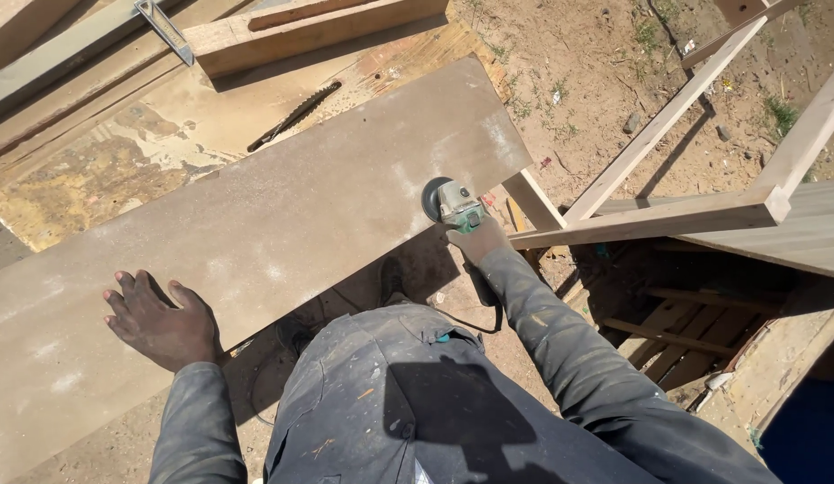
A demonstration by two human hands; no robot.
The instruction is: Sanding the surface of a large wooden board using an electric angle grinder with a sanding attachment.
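Dusty flat board (pixel 282 215) under spread left hand (pixel 161 323); right hand (pixel 478 240) grip clamped round green grinder (pixel 453 204)

a saw blade (pixel 294 116) and metal square (pixel 165 30) on the stained plywood (pixel 103 170), pale timber frame (pixel 668 215) over dirt
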